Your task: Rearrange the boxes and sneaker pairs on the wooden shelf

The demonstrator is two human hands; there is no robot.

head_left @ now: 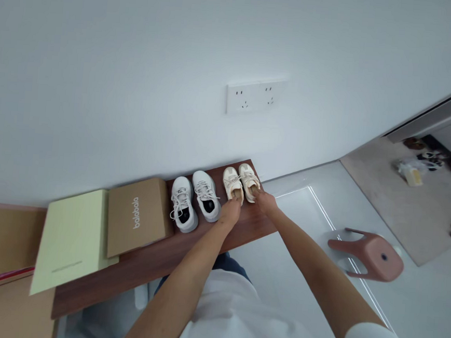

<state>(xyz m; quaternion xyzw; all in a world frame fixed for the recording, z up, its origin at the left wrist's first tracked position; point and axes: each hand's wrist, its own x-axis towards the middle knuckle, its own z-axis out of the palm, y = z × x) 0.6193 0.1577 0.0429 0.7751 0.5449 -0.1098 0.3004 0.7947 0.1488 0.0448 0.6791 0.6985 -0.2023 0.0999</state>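
Two small cream sneakers sit side by side at the right end of a brown wooden bench (250, 223), toes toward the wall. My left hand (230, 210) is closed on the heel of the left cream sneaker (232, 179). At the heel of the right cream sneaker (249, 178), my right hand (265, 201) pinches the back edge, its fingertips partly hidden. Just left of them stand two larger white sneakers with laces: one white sneaker (204, 185) nearer my left hand, the other white sneaker (183, 189) beyond it.
Left along the bench lie a brown shoebox (130, 234) marked "balabala" and a pale yellow box (70, 235). Cardboard boxes (15, 303) fill the lower left corner. A wall socket (254, 97) is above the bench. To the right, a pink stool (378, 256) stands beside a mat (401, 214).
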